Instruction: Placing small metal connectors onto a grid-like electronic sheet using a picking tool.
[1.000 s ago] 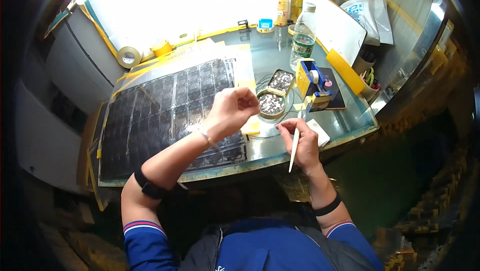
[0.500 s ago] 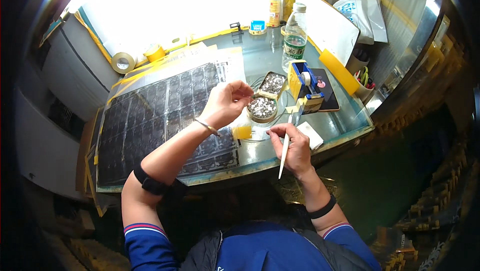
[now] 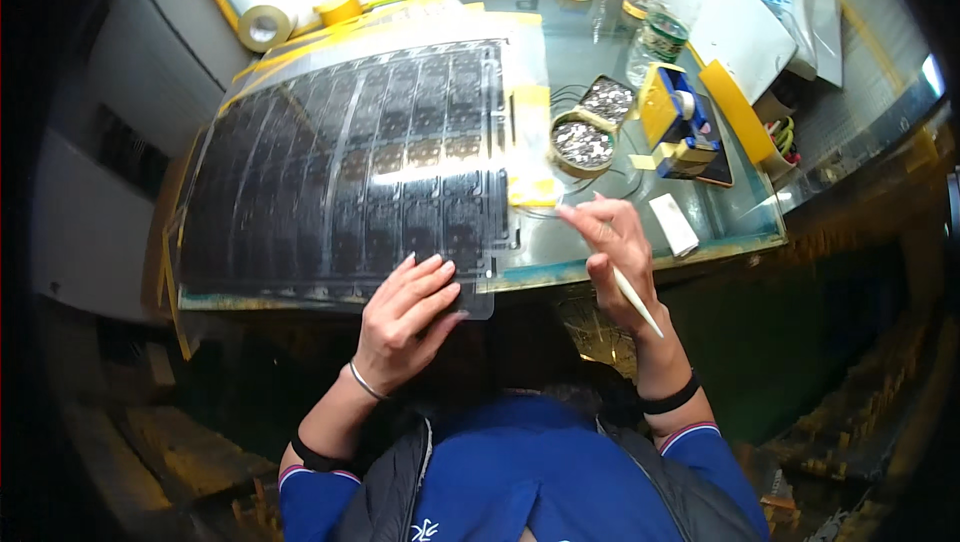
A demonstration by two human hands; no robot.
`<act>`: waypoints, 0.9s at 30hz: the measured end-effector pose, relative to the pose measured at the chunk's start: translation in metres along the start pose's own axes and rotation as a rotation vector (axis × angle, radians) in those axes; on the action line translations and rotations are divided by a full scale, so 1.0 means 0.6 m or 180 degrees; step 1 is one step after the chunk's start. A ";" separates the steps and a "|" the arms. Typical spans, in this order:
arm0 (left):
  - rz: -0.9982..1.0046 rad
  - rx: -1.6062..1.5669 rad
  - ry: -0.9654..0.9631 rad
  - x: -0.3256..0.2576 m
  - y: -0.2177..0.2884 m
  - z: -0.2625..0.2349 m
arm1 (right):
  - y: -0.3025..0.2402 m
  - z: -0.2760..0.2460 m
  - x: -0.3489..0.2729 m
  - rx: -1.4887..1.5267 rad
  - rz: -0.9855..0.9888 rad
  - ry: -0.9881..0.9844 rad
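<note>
The left hand [image 3: 405, 317] lies flat, fingers spread wide, holding nothing, its fingertips pressing the near edge of the large dark gridded sheet [image 3: 350, 172]. That sheet runs away from those fingers toward the far-left side of the glass table [image 3: 740, 222], with its long axis going from the person's left to their right; the left hand is plainly the nearer of the two to it, touching it, while the right hand is apart from its right edge. The right hand [image 3: 615, 252] is closed narrowly around a thin white stick [image 3: 636, 302], whose long end points back toward the person's body past the wrist, while the index finger stretches forward and leftward to the small yellow pad [image 3: 532, 187] just beyond its tip; whether the fingertip touches it cannot be told. Ahead and to the right of those fingers sits a round dish of small silvery parts [image 3: 582, 142], then a yellow and blue tape dispenser [image 3: 675, 117], and a white block [image 3: 674, 224] just to the right. Compared with the earlier pictures, the left hand has come down from being raised and pinched above the dishes to lie open on the sheet's near edge, and the right hand has moved forward toward the pad.
</note>
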State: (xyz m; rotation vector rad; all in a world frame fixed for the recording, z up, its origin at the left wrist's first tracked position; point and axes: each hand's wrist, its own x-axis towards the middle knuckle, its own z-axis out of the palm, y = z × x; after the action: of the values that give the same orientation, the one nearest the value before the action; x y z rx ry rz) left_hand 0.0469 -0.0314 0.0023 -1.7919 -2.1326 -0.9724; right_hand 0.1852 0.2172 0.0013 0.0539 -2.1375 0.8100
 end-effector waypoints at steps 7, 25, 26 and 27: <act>0.0016 0.0164 0.0019 0.010 -0.001 0.001 | -0.044 0.042 -0.019 0.0268 -0.0093 -0.0328; -0.0151 0.0196 0.0007 0.023 0.012 0.014 | -0.045 0.058 -0.021 0.0116 -0.0087 -0.0505; -0.0165 0.0183 0.0004 0.024 0.011 0.015 | -0.045 0.058 -0.020 0.0114 -0.0080 -0.0510; -0.0179 0.0172 0.0001 0.024 0.010 0.015 | -0.045 0.058 -0.018 0.0130 -0.0094 -0.0524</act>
State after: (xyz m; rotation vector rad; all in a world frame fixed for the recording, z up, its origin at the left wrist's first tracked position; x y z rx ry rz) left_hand 0.0510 -0.0139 0.0052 -1.7157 -2.1984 -0.9186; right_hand 0.1766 0.1734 -0.0075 0.1785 -2.2684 0.8576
